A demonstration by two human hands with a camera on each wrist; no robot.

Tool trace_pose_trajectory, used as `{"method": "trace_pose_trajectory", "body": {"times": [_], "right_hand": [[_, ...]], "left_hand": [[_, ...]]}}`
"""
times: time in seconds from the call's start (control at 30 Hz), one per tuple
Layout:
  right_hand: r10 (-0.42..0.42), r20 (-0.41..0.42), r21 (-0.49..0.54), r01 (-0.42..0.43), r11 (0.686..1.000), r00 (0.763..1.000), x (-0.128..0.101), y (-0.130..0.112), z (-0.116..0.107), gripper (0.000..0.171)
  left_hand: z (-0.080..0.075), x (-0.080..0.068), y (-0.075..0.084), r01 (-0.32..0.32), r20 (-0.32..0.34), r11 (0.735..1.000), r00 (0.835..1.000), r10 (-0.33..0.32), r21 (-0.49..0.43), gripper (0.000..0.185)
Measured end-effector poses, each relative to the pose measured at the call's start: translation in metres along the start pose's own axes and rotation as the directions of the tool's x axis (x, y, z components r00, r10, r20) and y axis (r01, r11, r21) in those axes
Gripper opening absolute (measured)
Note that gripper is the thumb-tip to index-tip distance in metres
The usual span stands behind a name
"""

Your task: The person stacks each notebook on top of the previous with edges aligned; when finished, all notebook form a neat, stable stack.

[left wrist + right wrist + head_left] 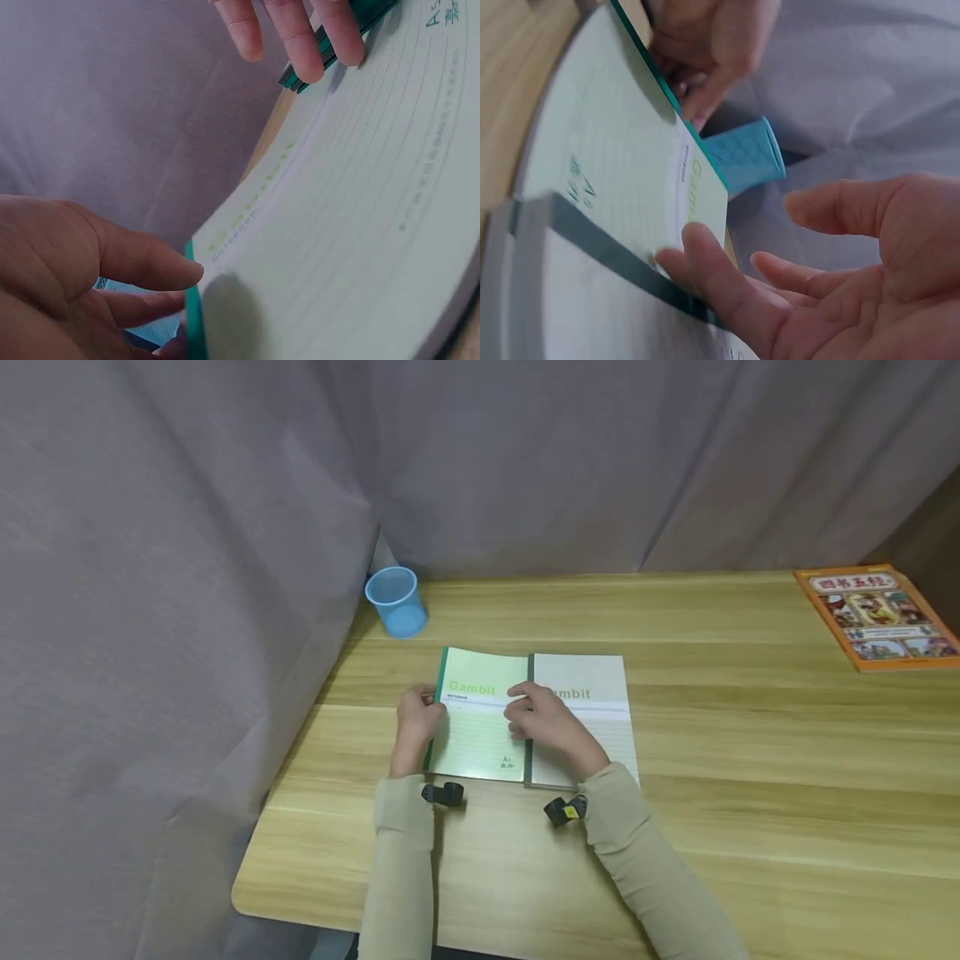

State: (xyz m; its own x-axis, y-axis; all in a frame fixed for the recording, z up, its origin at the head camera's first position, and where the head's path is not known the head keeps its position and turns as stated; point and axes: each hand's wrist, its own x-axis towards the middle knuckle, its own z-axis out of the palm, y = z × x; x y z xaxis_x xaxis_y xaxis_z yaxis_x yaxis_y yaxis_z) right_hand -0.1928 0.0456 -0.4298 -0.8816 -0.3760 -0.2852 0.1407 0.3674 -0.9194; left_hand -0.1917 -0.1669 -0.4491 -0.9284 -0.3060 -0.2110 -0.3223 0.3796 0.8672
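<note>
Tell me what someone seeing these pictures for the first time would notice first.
Two notebooks lie side by side mid-table: a green notebook and a grey notebook, each printed "Gambit". The left hand holds the green one's left, spine edge, and the right hand rests where the two covers meet. Next come a blue mesh cup at the table's back left by the curtain, and an orange picture book at the far right.

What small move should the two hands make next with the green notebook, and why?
Probably ease the green notebook leftward, off the grey notebook. Its right edge overlaps the grey one's spine; the left hand holds its left edge and the right hand's fingers rest on the overlap.
</note>
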Motion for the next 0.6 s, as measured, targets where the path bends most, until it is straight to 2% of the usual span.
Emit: {"method": "trace_pose_trajectory", "body": {"times": [0.07,0.3,0.43,0.6], "right_hand": [[0.002,-0.018,0.036,-0.001,0.999,1.000,0.001,0.001,-0.005,0.047],[0.048,-0.102,0.174,-0.030,0.984,0.994,0.001,0.004,-0.018,0.043],[0.063,-0.131,0.199,-0.036,0.979,0.989,-0.002,0.008,-0.024,0.043],[0.072,-0.176,0.223,-0.032,0.974,0.982,-0.006,0.014,-0.029,0.041]], "left_hand": [[0.000,0.000,0.000,0.012,0.004,0.999,1.000,-0.011,-0.032,0.049],[-0.001,0.002,-0.001,0.029,0.091,0.990,0.996,-0.017,-0.139,0.062],[0.000,0.001,-0.002,0.047,0.073,0.980,0.997,-0.034,-0.191,0.067],[0.000,0.000,-0.002,0.070,0.031,0.955,0.997,-0.064,-0.289,0.071]]}}
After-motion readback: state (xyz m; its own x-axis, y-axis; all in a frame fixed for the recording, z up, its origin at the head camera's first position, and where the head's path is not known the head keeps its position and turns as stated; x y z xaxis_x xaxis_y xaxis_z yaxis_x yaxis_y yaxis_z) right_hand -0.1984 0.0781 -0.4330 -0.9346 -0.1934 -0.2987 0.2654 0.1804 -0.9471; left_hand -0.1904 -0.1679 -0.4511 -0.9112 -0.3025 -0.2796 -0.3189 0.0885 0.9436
